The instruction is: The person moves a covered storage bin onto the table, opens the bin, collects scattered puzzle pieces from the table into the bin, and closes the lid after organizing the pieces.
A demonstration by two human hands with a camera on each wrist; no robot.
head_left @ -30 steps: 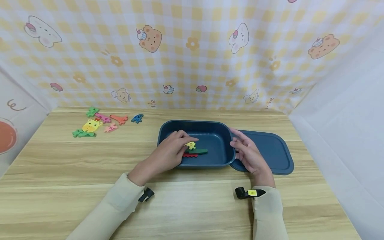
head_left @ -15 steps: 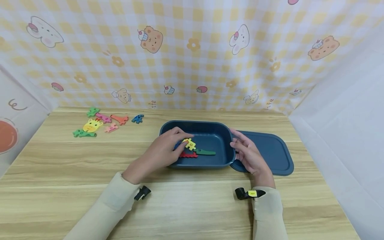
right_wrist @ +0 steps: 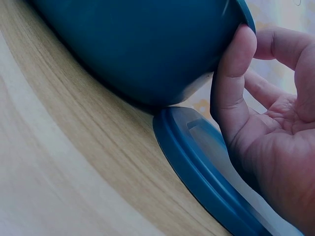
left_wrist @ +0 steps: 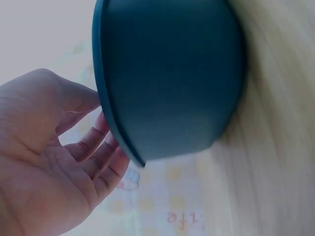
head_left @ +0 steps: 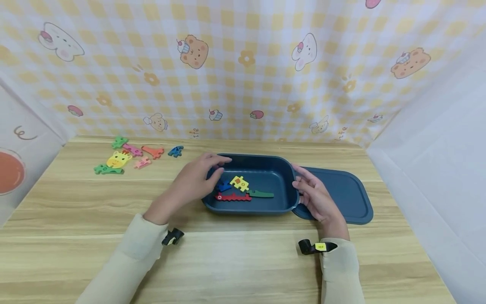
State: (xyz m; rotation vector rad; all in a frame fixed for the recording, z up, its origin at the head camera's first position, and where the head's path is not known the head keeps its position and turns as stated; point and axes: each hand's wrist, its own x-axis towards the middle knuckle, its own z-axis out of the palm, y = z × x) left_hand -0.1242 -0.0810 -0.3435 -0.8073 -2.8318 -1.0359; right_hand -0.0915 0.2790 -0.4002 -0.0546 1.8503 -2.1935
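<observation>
A dark blue box (head_left: 247,209) stands uncovered on the table, with several puzzle pieces inside. A yellow puzzle piece (head_left: 240,183), a blue puzzle piece (head_left: 224,185), a long red puzzle piece (head_left: 233,197) and a green puzzle piece (head_left: 261,194) lie on its bottom. My left hand (head_left: 193,177), empty, is over the box's left end, thumb and fingers spread apart; in the left wrist view its fingertips overlap the rim. My right hand (head_left: 317,194) holds the box's right end, thumb at the rim and fingers against the outer wall, as the right wrist view shows.
The dark blue lid (head_left: 345,194) lies flat at the right, partly beneath the right hand. At the back left are more puzzle pieces: a yellow giraffe head (head_left: 118,159), a green piece (head_left: 109,169), an orange piece (head_left: 153,152), a blue piece (head_left: 176,151). A checked curtain (head_left: 243,84) hangs behind.
My left hand has let go of the yellow puzzle piece inside the box and drawn back left to its left rim, uncovering the blue and red pieces. The right hand stays put.
</observation>
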